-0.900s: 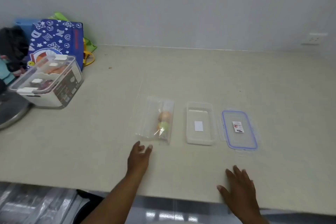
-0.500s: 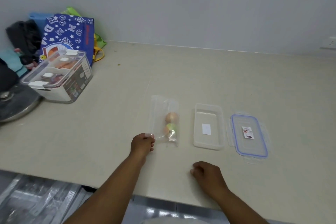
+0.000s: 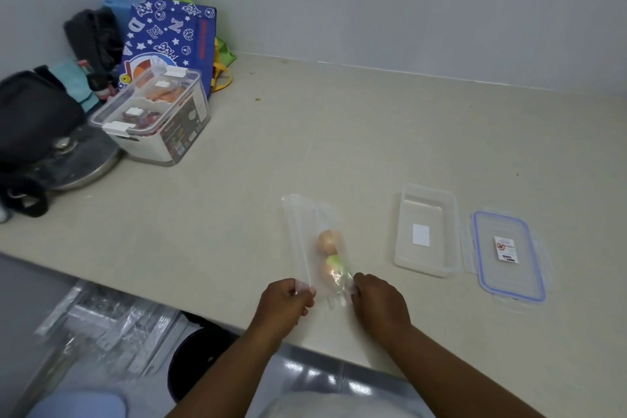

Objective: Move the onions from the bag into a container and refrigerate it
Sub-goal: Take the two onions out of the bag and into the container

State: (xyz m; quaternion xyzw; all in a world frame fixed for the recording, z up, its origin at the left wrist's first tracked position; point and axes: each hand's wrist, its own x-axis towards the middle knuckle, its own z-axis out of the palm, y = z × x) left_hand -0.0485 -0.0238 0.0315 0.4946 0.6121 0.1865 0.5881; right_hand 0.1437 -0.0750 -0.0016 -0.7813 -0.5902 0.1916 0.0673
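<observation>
We have the clear plastic bag (image 3: 314,244) lying flat on the desk (image 3: 373,132), its near end pinched between our two hands: the left hand (image 3: 285,300) is closed on the near-left corner and the right hand (image 3: 378,297) is closed on the near-right corner. Two onions (image 3: 330,253) sit inside, one behind the other, close to the end we hold. The empty clear container (image 3: 425,231) waits just to the right of the bag, and its blue-rimmed lid (image 3: 507,254) lies beside it, farther right. The step in hand looks like opening the bag, so we want to pull the two sides of the mouth apart evenly, keeping the film taut without tearing it, and keep the bag low over the desk so the onions cannot roll off the near edge, which is close. Once the mouth gapes, we judge it easiest to tip or lift the onions straight into the container.
</observation>
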